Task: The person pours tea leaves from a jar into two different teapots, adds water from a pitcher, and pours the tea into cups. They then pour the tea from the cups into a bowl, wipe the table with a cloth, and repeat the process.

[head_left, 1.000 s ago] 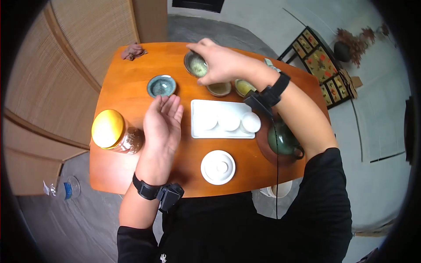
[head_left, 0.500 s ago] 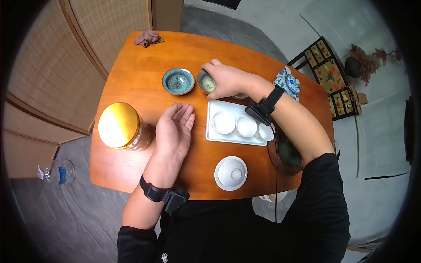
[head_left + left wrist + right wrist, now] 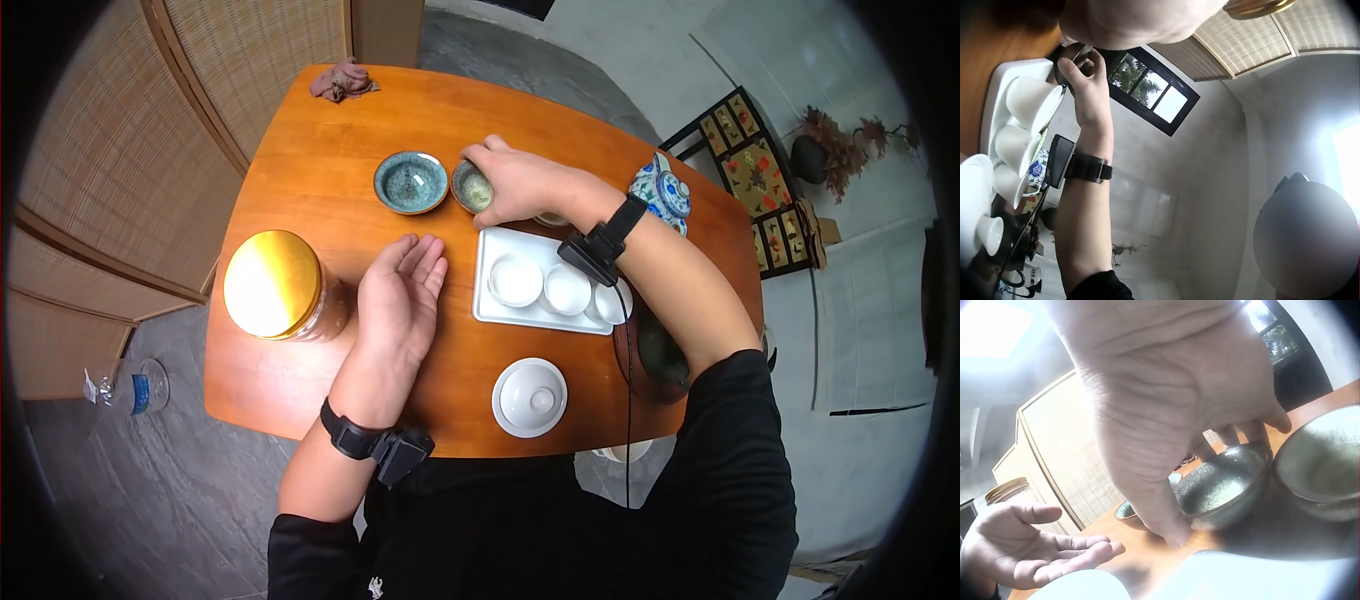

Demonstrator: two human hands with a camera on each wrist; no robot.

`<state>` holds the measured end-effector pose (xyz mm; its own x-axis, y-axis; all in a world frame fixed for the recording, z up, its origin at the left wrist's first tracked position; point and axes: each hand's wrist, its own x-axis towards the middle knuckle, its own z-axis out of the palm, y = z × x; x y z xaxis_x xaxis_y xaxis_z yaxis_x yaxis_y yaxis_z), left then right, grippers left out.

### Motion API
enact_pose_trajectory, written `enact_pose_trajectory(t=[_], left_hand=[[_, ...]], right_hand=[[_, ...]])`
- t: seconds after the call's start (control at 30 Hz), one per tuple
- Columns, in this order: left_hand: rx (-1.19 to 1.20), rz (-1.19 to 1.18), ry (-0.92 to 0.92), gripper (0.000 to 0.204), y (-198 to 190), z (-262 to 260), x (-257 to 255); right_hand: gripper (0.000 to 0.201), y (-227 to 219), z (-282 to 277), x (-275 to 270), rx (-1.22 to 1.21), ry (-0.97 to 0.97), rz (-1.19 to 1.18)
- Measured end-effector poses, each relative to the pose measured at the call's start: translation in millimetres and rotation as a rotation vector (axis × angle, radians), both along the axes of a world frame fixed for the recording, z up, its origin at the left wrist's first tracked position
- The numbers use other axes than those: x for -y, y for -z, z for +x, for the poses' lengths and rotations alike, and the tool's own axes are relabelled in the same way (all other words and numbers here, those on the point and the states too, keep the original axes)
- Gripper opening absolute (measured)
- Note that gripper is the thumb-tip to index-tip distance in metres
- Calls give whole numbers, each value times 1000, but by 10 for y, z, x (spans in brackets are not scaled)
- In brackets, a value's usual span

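Note:
My right hand (image 3: pixel 525 185) grips a small grey-green tea cup (image 3: pixel 473 190) by its rim, thumb on the near side and fingers on the far side. The cup is upright at the tabletop, just right of a wider blue-green bowl (image 3: pixel 411 183). In the right wrist view, another greenish bowl (image 3: pixel 1322 465) is close beside the held cup (image 3: pixel 1222 494); from the head, my right hand mostly covers that one. My left hand (image 3: pixel 400 300) is palm up with relaxed fingers, holding nothing, below the blue-green bowl and left of the white tray (image 3: pixel 510 240).
Several white cups (image 3: pixel 515 280) sit on the tray. Nearer me is a white lidded bowl (image 3: pixel 530 398). A gold-lidded jar (image 3: pixel 272 285) stands left, a crumpled cloth (image 3: pixel 343 80) lies far left, and a blue-and-white pot (image 3: pixel 662 192) and dark teapot (image 3: pixel 660 350) are on the right.
My right hand has brought the cup towards me and slightly left, beside the blue-green bowl. The left hand keeps its palm-up pose. The head view has shifted.

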<state>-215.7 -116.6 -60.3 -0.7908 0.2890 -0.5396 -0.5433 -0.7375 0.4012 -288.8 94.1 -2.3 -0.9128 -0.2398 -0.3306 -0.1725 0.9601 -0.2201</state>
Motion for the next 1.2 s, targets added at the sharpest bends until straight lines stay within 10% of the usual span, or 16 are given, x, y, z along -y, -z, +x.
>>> enact_pose_trajectory(t=[0.57, 1.2], left_hand=[[-8, 6, 62, 33, -79, 114, -68], [-176, -13, 71, 38, -409, 205, -271]], right_hand=[[113, -233, 253, -380, 65, -8, 30], [93, -193, 421, -712, -43, 88, 92]])
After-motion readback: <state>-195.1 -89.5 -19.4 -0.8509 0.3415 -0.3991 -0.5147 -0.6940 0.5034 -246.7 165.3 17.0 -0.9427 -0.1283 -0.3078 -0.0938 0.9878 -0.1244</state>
